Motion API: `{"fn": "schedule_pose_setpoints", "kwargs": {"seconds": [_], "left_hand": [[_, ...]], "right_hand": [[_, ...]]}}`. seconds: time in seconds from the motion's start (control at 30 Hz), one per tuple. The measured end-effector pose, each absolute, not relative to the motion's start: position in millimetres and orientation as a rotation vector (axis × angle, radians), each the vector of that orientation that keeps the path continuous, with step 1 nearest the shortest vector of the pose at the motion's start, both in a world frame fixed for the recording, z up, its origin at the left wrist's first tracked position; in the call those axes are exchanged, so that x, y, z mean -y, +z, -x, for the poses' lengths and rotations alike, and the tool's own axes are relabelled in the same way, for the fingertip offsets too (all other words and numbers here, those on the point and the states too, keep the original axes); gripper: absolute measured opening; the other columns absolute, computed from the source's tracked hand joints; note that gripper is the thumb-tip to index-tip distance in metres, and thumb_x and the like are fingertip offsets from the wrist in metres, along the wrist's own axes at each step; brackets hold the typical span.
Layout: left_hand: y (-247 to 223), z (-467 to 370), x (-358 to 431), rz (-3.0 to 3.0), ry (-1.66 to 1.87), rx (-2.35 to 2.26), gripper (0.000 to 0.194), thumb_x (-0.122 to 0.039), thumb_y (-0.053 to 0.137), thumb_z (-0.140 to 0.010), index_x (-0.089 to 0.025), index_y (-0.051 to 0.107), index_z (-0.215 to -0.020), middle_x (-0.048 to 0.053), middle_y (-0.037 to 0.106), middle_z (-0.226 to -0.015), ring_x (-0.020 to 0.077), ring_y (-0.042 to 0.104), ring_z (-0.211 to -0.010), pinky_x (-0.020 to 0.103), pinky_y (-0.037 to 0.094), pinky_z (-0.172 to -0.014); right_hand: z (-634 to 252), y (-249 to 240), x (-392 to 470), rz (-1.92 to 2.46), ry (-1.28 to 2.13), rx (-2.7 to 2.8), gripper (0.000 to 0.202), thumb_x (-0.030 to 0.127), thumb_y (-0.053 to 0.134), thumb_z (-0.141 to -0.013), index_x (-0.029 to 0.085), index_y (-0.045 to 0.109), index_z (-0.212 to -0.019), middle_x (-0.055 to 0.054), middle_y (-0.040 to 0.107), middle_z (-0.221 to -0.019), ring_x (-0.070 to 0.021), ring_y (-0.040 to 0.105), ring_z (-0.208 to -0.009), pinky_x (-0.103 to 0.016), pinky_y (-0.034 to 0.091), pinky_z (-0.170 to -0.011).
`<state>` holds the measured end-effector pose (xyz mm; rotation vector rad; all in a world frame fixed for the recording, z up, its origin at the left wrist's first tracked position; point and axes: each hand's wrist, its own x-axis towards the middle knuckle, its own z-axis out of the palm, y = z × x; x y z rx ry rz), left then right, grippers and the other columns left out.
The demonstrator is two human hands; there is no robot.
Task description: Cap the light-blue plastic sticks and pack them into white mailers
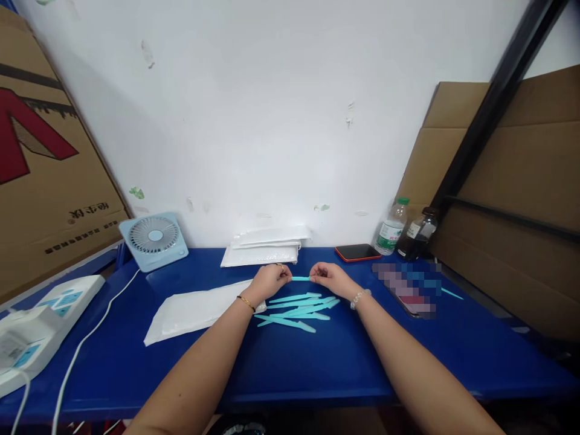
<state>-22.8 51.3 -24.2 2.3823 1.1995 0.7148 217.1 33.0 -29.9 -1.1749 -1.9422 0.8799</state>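
Note:
Between my two hands, a turquoise eyebrow razor is held level above the blue table. The fingertips of my left hand pinch one end of it. At the other end, my right hand grips it between thumb and finger. Just below lies a loose pile of several similar turquoise razors, crossing one another. A white padded envelope lies flat left of the pile, partly hidden behind my left forearm.
Several white envelopes are stacked against the wall. A phone with a red edge, a water bottle and a dark bottle stand back right. A blue fan, a power strip and a white cable occupy the left.

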Motion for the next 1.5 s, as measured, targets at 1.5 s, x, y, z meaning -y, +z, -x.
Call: {"fn": "schedule_pose_setpoints", "kwargs": {"seconds": [1.5], "left_hand": [[-8.9,26.5,-29.1,-2.593,0.389,-1.151,0.028,-0.048,0.056,-0.08,-0.022,0.066,-0.083,-0.002,0.065,-0.075,0.0138,0.059,-0.074,0.023,0.037,-0.068]], "right_hand": [[-220.4,-6.8,-5.4,1.27,0.572,2.545,0.024,0.044,0.067,-0.074,0.023,0.066,-0.085,-0.003,0.056,-0.089,-0.0212,0.051,-0.09,-0.038,0.031,-0.085]]}}
